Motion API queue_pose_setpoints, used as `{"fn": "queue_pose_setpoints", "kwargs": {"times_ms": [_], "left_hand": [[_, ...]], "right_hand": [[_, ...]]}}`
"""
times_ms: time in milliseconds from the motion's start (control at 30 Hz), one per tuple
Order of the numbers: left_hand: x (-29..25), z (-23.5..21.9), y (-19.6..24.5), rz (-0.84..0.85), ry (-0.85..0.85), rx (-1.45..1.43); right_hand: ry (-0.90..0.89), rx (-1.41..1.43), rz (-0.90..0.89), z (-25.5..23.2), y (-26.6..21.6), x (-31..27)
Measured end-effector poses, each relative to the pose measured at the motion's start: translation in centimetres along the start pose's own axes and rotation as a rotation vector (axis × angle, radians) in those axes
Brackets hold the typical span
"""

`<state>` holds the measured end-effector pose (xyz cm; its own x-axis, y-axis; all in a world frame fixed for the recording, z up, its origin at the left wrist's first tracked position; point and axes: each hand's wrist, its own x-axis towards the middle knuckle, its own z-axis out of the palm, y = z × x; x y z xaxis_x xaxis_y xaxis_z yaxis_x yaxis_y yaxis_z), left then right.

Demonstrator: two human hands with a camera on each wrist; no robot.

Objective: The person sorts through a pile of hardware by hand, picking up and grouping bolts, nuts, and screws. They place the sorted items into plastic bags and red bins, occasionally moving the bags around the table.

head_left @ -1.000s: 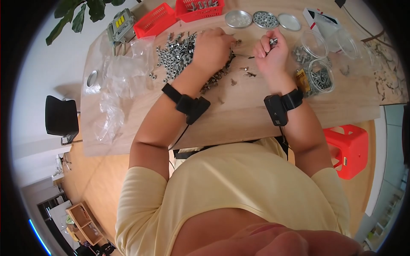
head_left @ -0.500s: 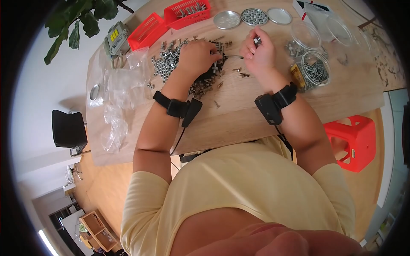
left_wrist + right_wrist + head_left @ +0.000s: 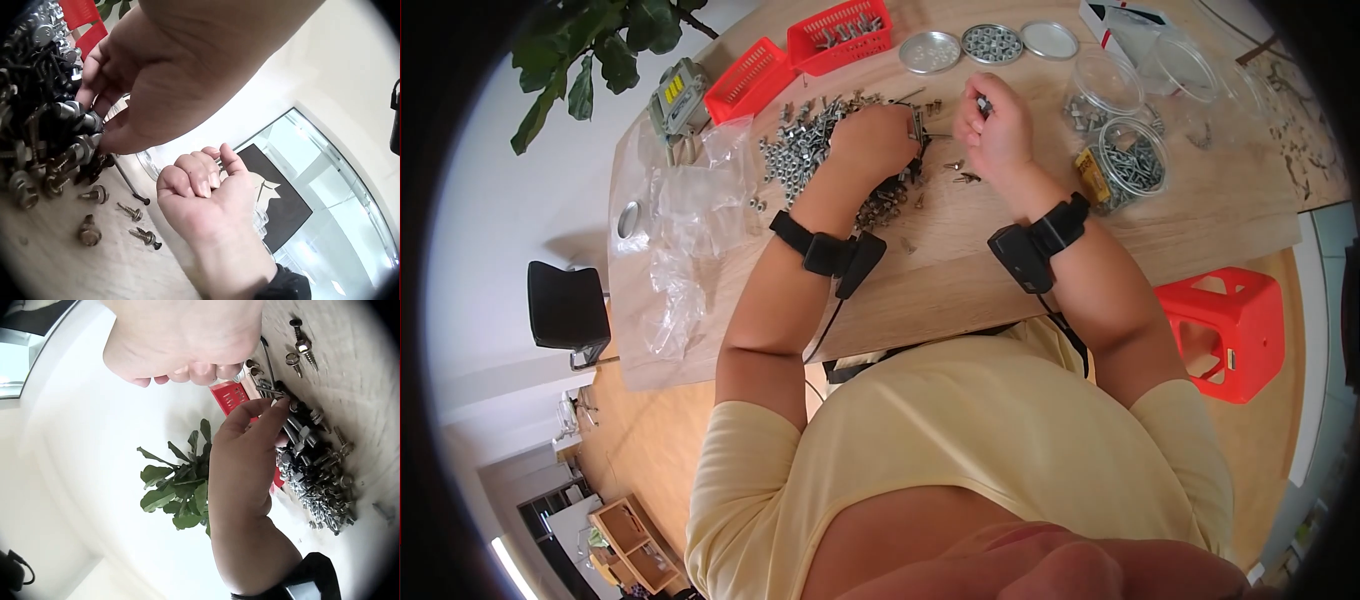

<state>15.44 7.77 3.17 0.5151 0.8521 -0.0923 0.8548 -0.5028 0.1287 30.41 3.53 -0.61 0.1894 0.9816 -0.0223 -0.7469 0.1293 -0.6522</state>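
Observation:
My left hand (image 3: pixel 875 140) is at the right edge of a pile of bolts, screws and nuts (image 3: pixel 798 147). Its thumb and fingers pinch a metal bolt (image 3: pixel 271 392) among dark screws. A short distance to the right, my right hand (image 3: pixel 997 130) is raised with its fingers curled round small metal hardware (image 3: pixel 984 104); how many pieces it holds is hidden. In the left wrist view, loose screws (image 3: pixel 144 236) lie on the table below the hands, and a long thin screw (image 3: pixel 130 181) sticks out of the pile.
Two red baskets (image 3: pixel 750 80) stand behind the pile beside a grey telephone (image 3: pixel 678 98). Round tins (image 3: pixel 930 52) line the back. Clear tubs of screws (image 3: pixel 1133 160) stand right, plastic bags (image 3: pixel 690 205) lie left. A red stool (image 3: pixel 1240 335) is beside the table.
My left hand has shifted slightly right and nearer the body since half a second ago, still at the pile. My right hand has lowered a little, its fingers still curled. The head view has shifted.

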Motion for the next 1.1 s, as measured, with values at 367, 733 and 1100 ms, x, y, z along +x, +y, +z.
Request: {"fn": "queue_pose_setpoints", "kwargs": {"times_ms": [367, 733, 1100], "left_hand": [[0.6, 1.3, 0.1, 0.048, 0.129, -0.155], [-0.1, -0.6, 0.2, 0.093, 0.199, -0.364], [-0.1, -1.4, -1.6, 0.083, 0.027, -1.322]], "right_hand": [[-0.053, 0.001, -0.028, 0.1, 0.0, -0.1], [-0.07, 0.047, 0.029, 0.2, 0.2, -0.1], [-0.076, -0.096, 0.153, 0.8, 1.0, -0.1]]}}
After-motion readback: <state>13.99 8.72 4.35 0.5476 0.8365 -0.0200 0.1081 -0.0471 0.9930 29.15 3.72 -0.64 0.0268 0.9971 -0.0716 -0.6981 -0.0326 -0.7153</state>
